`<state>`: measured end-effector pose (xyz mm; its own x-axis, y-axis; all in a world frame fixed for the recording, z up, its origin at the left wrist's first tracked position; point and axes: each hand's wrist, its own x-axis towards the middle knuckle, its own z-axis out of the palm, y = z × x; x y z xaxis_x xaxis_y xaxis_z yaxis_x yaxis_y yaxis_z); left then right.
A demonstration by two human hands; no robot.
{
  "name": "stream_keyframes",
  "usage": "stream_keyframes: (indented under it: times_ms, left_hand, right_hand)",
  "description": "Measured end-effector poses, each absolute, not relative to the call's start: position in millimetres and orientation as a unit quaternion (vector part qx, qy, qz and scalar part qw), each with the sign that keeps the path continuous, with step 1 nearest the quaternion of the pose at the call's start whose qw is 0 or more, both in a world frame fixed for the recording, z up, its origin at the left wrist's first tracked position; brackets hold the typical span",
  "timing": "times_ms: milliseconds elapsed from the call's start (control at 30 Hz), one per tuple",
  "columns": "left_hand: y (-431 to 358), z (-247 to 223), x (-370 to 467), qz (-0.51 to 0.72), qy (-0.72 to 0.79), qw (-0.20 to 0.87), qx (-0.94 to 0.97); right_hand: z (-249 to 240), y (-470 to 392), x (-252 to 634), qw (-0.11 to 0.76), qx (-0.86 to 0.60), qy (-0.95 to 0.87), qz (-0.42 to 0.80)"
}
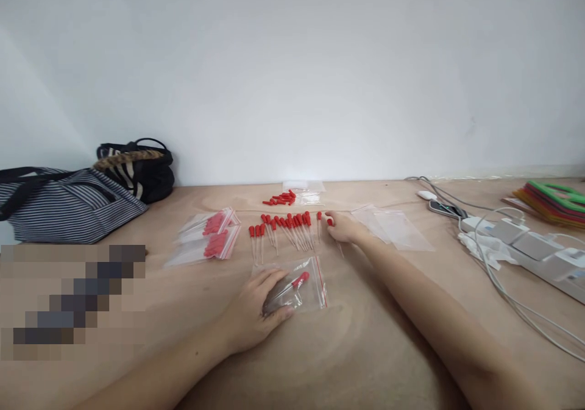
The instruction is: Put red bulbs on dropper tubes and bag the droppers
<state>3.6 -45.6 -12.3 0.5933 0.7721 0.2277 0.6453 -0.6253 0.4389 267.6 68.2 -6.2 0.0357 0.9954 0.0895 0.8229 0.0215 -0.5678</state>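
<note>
My left hand [256, 306] rests on a clear zip bag [313, 294], its thumb and fingers stretched apart over the bag's left part. Inside that bag lies a dropper with a red bulb [300, 279]. Farther out, my right hand [340, 227] is closed on a dropper [329, 222]; its red bulb shows at the fingers and its clear tube slants down below them. To the left of that hand lies a single dropper [319, 216], at the end of a row of several red-bulbed droppers [287, 222] with tubes toward me.
Filled zip bags [217, 239] lie at left, flat clear bags [397, 227] at right. Behind the row are loose red bulbs [283, 198] and clear tubes [311, 198]. A power strip [539, 251] with cables stands at right; a striped bag [77, 206] sits at left.
</note>
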Motion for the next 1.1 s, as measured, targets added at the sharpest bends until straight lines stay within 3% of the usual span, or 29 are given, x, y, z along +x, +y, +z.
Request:
stream_keyframes:
  times_ms: [133, 267, 367, 833, 1100]
  left_hand:
    - [-42.9, -12.0, 6.9, 0.198, 0.402, 0.171, 0.877]
    - [-40.7, -13.4, 8.7, 0.197, 0.396, 0.172, 0.88]
    - [-40.1, -14.1, 9.1, 0.192, 0.399, 0.168, 0.88]
    - [-41.8, -11.5, 10.6, 0.192, 0.396, 0.173, 0.881]
    - [-41.2, -14.1, 9.7, 0.197, 0.4, 0.173, 0.878]
  right_hand:
    - [-12.6, 33.7, 288.3, 0.291, -0.632, -0.666, 0.269]
    - [-24.9, 0.8, 284.3, 0.525, -0.52, -0.497, 0.454]
    - [-29.0, -10.7, 270.9, 0.589, -0.483, -0.425, 0.489]
    - [-29.9, -11.4, 270.5, 0.611, -0.498, -0.425, 0.446]
    - [-29.3, -29.9, 246.7, 0.545, -0.484, -0.486, 0.482]
